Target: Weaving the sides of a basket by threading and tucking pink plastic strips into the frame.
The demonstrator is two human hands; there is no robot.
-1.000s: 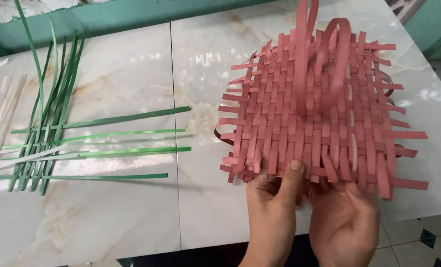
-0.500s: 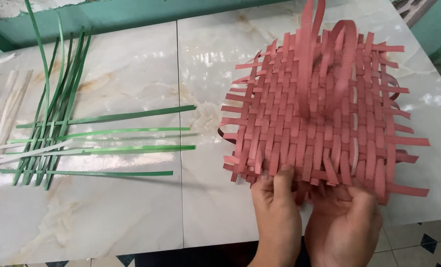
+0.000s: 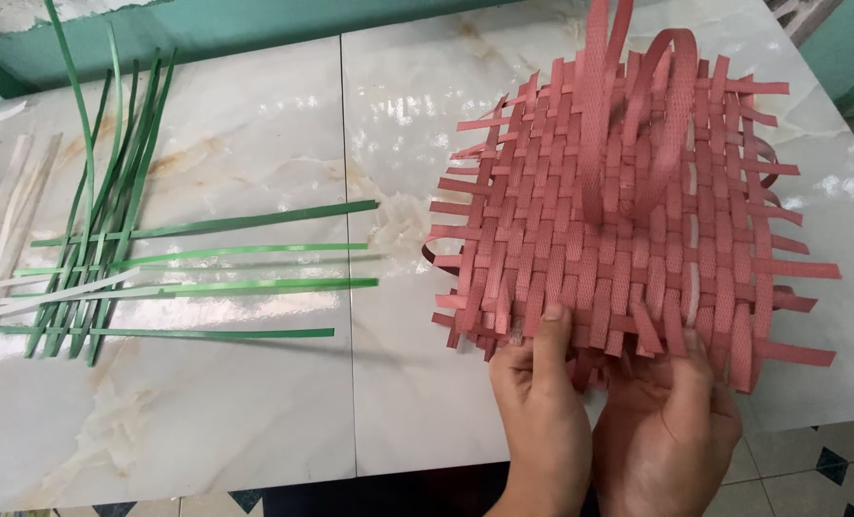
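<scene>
Together we hold the pink woven mat (image 3: 628, 230) by its near edge over the marble table (image 3: 255, 402): our left hand (image 3: 542, 412) pinches the weave with its thumb on top, and our right hand (image 3: 666, 421) grips loose strip ends. Green strips (image 3: 207, 254) and white strips (image 3: 6, 239) lie well apart to the left.

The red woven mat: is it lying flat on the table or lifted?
Lifted at the near edge. Both hands, left and right, hold the mat there, thumbs on top, beyond the table edge.
</scene>
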